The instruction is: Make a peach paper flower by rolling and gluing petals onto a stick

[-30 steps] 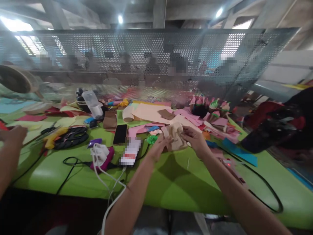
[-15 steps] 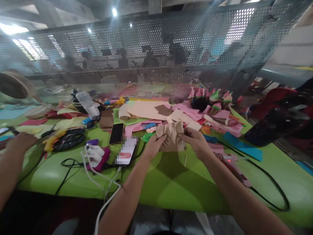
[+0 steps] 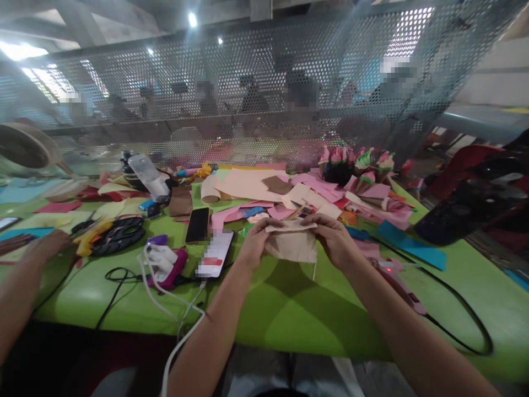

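Between my two hands hangs a small beige piece of crinkled paper (image 3: 291,246), its top edge folded over. My left hand (image 3: 257,242) pinches its upper left corner, and my right hand (image 3: 330,234) pinches the upper right one. The lower edge hangs loose above the green tabletop (image 3: 289,314). A thin pale stick (image 3: 314,272) shows just below the paper's right corner. To the right of my forearm lies a pink glue gun (image 3: 400,284) with a small red light lit.
Left of my hands lie a lit phone (image 3: 215,253), a dark phone (image 3: 198,225) and a magenta power adapter (image 3: 171,269) with white cables. Coloured paper sheets (image 3: 243,184) and paper flowers (image 3: 363,160) are behind. Another person's hand (image 3: 47,245) reaches in at far left.
The paper's top edge is now folded over, where it was spread flat before. My hands have turned inward along that edge. The other person's hand at left has shifted slightly right and down.
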Demonstrator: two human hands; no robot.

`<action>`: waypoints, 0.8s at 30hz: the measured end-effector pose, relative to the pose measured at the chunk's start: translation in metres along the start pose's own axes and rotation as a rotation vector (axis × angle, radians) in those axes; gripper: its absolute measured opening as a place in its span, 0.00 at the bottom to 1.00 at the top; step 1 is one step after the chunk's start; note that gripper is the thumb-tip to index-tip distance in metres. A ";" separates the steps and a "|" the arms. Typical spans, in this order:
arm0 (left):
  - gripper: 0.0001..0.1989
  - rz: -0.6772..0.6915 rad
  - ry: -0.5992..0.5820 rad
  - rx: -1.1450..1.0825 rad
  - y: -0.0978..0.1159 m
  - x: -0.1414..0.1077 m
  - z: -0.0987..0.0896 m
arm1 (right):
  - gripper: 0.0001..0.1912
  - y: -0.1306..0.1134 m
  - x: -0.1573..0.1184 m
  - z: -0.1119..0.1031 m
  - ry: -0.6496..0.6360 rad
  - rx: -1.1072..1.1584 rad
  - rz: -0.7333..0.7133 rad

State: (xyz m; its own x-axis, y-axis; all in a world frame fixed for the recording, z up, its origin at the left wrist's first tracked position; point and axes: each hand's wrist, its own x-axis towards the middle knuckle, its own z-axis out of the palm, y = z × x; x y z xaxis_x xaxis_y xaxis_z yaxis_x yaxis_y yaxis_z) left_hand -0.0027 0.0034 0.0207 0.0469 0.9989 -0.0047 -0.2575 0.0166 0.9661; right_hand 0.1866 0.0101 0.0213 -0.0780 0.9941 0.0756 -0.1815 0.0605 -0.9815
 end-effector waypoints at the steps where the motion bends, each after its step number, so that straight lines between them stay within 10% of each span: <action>1: 0.05 -0.008 -0.007 -0.005 0.000 0.000 -0.001 | 0.07 -0.001 -0.001 0.000 0.003 -0.017 -0.003; 8: 0.12 -0.060 -0.086 -0.036 -0.001 0.001 -0.006 | 0.10 -0.008 -0.007 0.000 -0.014 -0.251 -0.160; 18: 0.30 0.139 -0.095 0.116 -0.006 0.005 -0.004 | 0.23 0.005 0.002 -0.001 -0.052 -0.128 -0.003; 24: 0.24 0.087 -0.071 0.154 -0.010 0.007 -0.006 | 0.23 0.007 0.003 -0.004 -0.020 -0.107 -0.020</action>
State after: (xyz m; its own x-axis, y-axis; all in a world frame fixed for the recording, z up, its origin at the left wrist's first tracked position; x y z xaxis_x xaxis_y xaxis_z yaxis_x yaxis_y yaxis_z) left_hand -0.0054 0.0103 0.0092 0.0998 0.9906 0.0938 -0.1127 -0.0824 0.9902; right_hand 0.1887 0.0143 0.0140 -0.0951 0.9907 0.0976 -0.0773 0.0904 -0.9929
